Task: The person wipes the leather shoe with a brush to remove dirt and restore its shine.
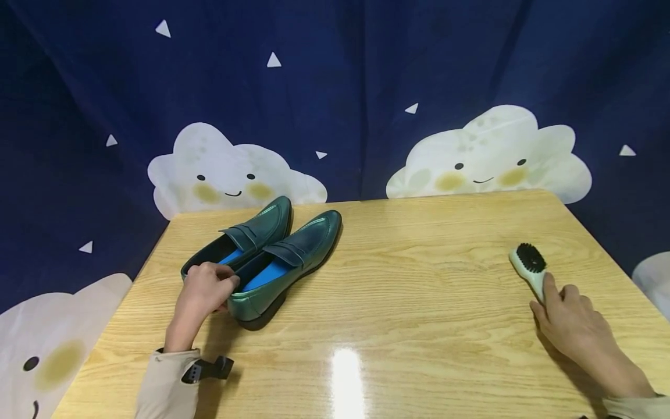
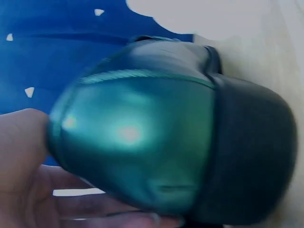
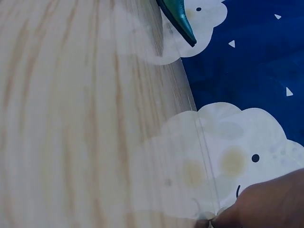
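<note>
Two dark green penny loafers with blue insoles lie side by side on the left of the table, toes pointing to the far right. At their heel ends, my left hand (image 1: pixel 205 288) grips the back of the nearer loafer (image 1: pixel 313 241), its thumb by the rim. The farther loafer (image 1: pixel 268 226) is partly hidden behind that hand. The left wrist view shows the shiny green heel (image 2: pixel 137 133) up close, with fingers (image 2: pixel 90 206) passing below it. Over on the right, my right hand (image 1: pixel 576 323) holds a pale-handled shoe brush (image 1: pixel 531 259) by its handle, black bristles facing up.
A light wooden table (image 1: pixel 419 279) spreads under both hands. Behind it hangs a dark blue curtain (image 1: pixel 356 87) with white smiling clouds and small triangles. A dark strap (image 1: pixel 209 369) sits on the left beige sleeve.
</note>
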Demonstrator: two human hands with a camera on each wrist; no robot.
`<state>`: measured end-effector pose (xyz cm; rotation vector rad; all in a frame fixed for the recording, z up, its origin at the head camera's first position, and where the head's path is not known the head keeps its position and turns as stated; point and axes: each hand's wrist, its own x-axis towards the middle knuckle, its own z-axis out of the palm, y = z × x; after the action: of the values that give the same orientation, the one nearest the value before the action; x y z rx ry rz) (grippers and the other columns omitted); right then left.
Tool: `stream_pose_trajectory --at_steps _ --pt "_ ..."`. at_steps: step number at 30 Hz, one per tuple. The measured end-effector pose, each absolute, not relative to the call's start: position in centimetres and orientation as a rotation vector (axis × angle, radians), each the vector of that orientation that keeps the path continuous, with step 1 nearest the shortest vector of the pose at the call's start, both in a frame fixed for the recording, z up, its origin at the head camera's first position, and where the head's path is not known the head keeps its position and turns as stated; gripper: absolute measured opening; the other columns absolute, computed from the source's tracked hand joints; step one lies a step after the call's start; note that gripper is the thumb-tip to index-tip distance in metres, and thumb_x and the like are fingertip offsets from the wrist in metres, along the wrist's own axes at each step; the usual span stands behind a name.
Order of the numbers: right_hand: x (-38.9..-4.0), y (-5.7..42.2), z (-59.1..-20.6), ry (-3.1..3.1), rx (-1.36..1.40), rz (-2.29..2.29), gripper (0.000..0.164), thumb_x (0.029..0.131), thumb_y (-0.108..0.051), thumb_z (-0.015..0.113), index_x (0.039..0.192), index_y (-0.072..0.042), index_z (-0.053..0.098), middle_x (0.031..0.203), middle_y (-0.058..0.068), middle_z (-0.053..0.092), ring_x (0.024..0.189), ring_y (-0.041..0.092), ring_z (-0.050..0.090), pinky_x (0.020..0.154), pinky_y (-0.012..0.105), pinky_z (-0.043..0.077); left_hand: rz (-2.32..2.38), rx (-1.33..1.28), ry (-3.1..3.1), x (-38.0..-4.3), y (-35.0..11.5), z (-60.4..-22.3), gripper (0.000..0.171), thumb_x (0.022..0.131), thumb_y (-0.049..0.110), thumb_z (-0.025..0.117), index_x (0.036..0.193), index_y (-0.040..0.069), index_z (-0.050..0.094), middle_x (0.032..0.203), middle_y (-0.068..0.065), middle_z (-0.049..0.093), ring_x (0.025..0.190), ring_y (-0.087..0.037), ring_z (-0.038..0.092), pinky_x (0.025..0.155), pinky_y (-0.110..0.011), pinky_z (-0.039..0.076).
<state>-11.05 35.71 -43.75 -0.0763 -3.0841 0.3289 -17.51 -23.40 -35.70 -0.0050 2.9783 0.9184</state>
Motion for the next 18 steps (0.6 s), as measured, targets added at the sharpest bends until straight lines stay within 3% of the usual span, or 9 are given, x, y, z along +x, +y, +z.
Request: stream_pose_trajectory --at_steps 3,5,9,12,18 --pt "-11.1 35.7 -43.7 -3.074 -0.053 0.287 0.059 0.095 -0.016 0.054 0.137 0.012 0.023 0.096 0.038 0.042 0.079 0.056 0.047 0.052 0.058 0.038 0.902 0.024 2.908 -17.4 -23.5 -35.1 0.03 0.09 0.012 0.056 0.111 -0.007 0.066 0.075 -0.011 0.069 0.055 -0.022 0.064 0.053 -0.032 0.049" --pt "-11.1 35.7 -43.7 -3.08 -0.052 0.281 0.059 0.095 -0.016 0.054 0.137 0.012 0.024 0.097 0.038 0.042 0.08 0.057 0.047 0.053 0.059 0.038 0.877 0.039 2.873 -17.3 -23.4 -34.8 0.036 0.093 0.014 0.055 0.12 -0.009 0.061 0.074 -0.011 0.067 0.057 -0.022 0.063 0.055 -0.032 0.048" --pt "-11.0 35.6 -43.1 -3.104 -0.084 0.307 0.067 0.095 -0.021 0.056 0.141 0.011 0.02 0.101 0.039 0.041 0.083 0.058 0.046 0.057 0.061 0.037 0.795 0.093 2.907 -17.1 -23.0 -34.4 0.036 0.094 0.015 0.055 0.121 -0.007 0.061 0.076 -0.009 0.066 0.068 -0.021 0.06 0.062 -0.036 0.047" --pt "-10.8 35.3 -42.6 -3.086 -0.109 0.301 0.072 0.093 -0.025 0.06 0.143 0.007 0.019 0.101 0.039 0.041 0.083 0.058 0.047 0.059 0.061 0.035 0.758 0.14 2.978 -16.9 -22.3 -34.0 0.033 0.093 0.015 0.055 0.118 -0.005 0.063 0.09 -0.013 0.069 0.079 -0.024 0.062 0.067 -0.04 0.049" --pt "-10.9 34.3 -41.7 -2.937 -0.03 0.198 0.071 0.092 -0.031 0.063 0.142 0.006 0.029 0.096 0.034 0.046 0.075 0.051 0.05 0.051 0.055 0.036 0.803 0.206 3.111 -16.8 -20.4 -33.3 0.032 0.093 0.012 0.055 0.12 -0.003 0.063 0.102 -0.02 0.068 0.09 -0.032 0.064 0.072 -0.046 0.051"
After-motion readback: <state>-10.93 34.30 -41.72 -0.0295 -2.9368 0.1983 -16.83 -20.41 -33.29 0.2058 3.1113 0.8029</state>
